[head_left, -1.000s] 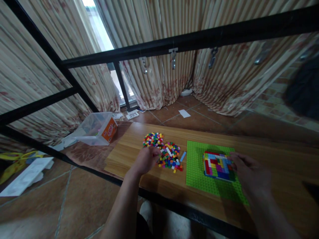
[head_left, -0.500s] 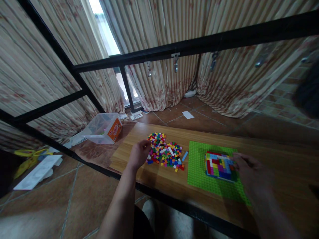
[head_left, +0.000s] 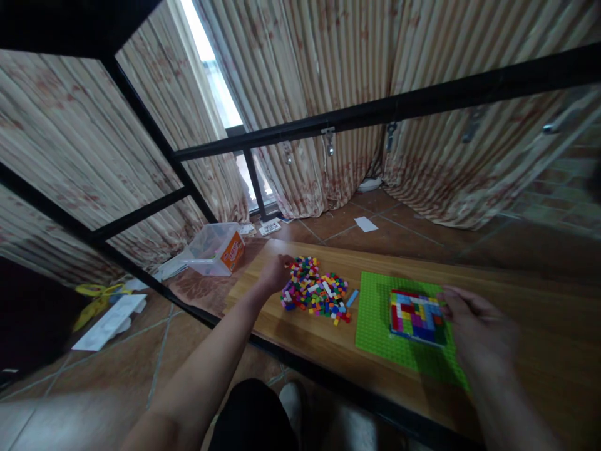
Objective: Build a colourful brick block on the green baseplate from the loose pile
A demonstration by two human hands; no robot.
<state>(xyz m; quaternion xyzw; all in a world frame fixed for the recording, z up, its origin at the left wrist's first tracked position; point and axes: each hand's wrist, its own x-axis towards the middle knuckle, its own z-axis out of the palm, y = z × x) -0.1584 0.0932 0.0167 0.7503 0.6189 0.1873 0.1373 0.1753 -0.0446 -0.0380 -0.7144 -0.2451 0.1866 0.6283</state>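
Note:
My left hand (head_left: 275, 275) is at the upper left edge of a loose pile of small toy building bricks (head_left: 323, 293) in many colours. Its fingers are pressed together by the bricks; whether a brick is between them is too small to tell. On a green studded baseplate (head_left: 373, 335) sits a low square brick build (head_left: 417, 318) of mixed colours. Beside the build's right edge is my right hand (head_left: 481, 322), thumb and index finger pinched together, hiding part of the baseplate. What the pinch holds, if anything, is hidden.
A light blue strip brick (head_left: 352, 298) lies between pile and baseplate on the wooden tabletop (head_left: 300, 335). A clear plastic box (head_left: 213, 254) with an orange label stands beyond the left end. A black metal frame (head_left: 300, 128) crosses before the curtains (head_left: 338, 75).
My left hand has moved slightly up and along the far left edge of the brick pile. My right hand stays beside the build. The camera view has shifted a little.

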